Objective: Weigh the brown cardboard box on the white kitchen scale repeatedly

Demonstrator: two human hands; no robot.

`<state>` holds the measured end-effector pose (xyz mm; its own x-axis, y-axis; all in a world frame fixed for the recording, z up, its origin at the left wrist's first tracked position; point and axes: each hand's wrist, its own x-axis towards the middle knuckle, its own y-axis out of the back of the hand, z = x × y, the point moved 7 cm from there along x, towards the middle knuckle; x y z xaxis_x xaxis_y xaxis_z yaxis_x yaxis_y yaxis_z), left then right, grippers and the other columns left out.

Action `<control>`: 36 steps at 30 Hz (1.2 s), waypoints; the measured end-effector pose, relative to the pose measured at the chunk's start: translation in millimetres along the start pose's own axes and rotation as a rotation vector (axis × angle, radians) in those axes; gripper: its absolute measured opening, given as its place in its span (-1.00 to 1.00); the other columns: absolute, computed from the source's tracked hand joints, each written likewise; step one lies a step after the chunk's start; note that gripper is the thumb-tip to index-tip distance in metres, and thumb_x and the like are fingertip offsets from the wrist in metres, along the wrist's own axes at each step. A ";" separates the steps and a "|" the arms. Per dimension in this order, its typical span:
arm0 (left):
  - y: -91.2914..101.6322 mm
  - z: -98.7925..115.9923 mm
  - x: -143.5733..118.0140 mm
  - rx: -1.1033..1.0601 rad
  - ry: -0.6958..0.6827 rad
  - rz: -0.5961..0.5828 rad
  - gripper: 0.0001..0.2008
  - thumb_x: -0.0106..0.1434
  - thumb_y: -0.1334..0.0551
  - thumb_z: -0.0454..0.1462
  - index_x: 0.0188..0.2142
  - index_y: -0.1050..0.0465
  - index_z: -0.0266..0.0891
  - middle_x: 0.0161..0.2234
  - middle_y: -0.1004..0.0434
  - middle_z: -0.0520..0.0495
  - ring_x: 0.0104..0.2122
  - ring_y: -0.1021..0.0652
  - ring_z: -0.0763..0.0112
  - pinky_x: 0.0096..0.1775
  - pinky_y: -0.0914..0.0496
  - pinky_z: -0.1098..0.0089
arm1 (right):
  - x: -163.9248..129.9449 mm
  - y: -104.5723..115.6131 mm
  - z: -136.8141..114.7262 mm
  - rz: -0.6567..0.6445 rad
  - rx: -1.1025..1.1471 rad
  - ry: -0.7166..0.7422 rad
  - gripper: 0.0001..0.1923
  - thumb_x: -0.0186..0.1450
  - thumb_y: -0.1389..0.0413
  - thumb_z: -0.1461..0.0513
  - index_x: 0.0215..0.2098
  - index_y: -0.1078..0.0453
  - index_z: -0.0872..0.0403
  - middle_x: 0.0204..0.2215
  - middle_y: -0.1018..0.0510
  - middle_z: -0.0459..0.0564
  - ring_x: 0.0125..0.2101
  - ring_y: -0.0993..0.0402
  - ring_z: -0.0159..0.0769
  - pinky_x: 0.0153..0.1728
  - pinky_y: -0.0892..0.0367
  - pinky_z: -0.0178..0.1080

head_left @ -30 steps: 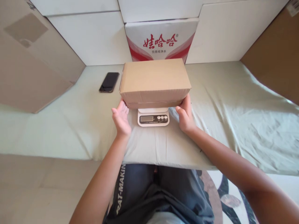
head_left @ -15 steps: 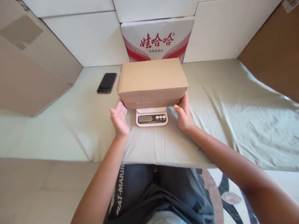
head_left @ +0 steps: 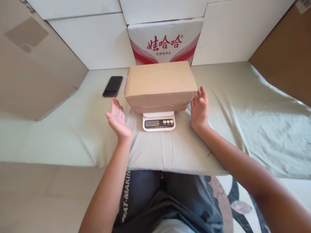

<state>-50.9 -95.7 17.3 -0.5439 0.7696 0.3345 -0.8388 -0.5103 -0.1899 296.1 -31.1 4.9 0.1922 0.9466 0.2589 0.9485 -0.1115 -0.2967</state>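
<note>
A closed brown cardboard box (head_left: 161, 81) rests on a small white digital kitchen scale (head_left: 159, 124), hiding most of its weighing platform. The scale's front panel shows, with a grey display and several round buttons; I cannot read any figure on it. My left hand (head_left: 118, 119) is open, palm turned inward, a short way off the box's left side. On the other side my right hand (head_left: 200, 110) is open close by the box's right front corner; whether its fingertips touch the cardboard is hard to tell. Neither hand holds anything.
A black smartphone (head_left: 113, 86) lies left of the box on the pale green cloth (head_left: 243, 129). Behind stand white cartons, one with red lettering (head_left: 165, 42). Large brown cartons flank the surface at left (head_left: 41, 71) and right (head_left: 284, 55).
Both hands have let go of the cardboard box and moved apart, the left one to the left and the right one to the right. The box stays on the scale.
</note>
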 end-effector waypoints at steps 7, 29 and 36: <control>-9.6 -5.1 1.2 0.034 0.028 -0.021 -0.09 0.45 0.31 0.31 0.44 -0.32 -0.11 0.56 -0.17 -0.17 0.55 -0.21 0.14 0.50 -0.14 0.09 | 2.4 6.3 9.5 0.035 0.003 -0.054 -0.21 0.23 -0.14 -0.24 0.35 -0.18 -0.25 0.56 -0.17 -0.09 0.59 -0.05 -0.03 0.61 0.03 0.19; -19.0 -2.4 -2.0 -0.097 0.067 -0.022 0.03 0.35 0.21 0.44 0.37 -0.46 -0.18 0.50 -0.30 -0.29 0.52 -0.28 0.04 0.49 -0.18 0.11 | 7.7 11.4 27.4 -0.005 -0.048 -0.055 -0.37 0.29 -0.11 -0.27 0.22 -0.33 -0.23 0.44 -0.39 -0.09 0.51 -0.23 0.03 0.58 -0.07 0.28; -21.1 -1.4 -1.9 -0.073 0.065 -0.046 0.06 0.33 0.25 0.45 0.38 -0.45 -0.18 0.49 -0.32 -0.29 0.51 -0.29 0.05 0.49 -0.17 0.12 | 7.7 11.0 29.3 -0.029 -0.080 -0.050 -0.39 0.33 -0.07 -0.26 0.24 -0.33 -0.24 0.44 -0.40 -0.09 0.50 -0.25 0.01 0.55 -0.13 0.27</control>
<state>-32.1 -85.8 19.4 -0.5029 0.8162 0.2844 -0.8614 -0.4461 -0.2429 300.7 -16.1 -23.3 0.1531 0.9636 0.2192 0.9710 -0.1054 -0.2148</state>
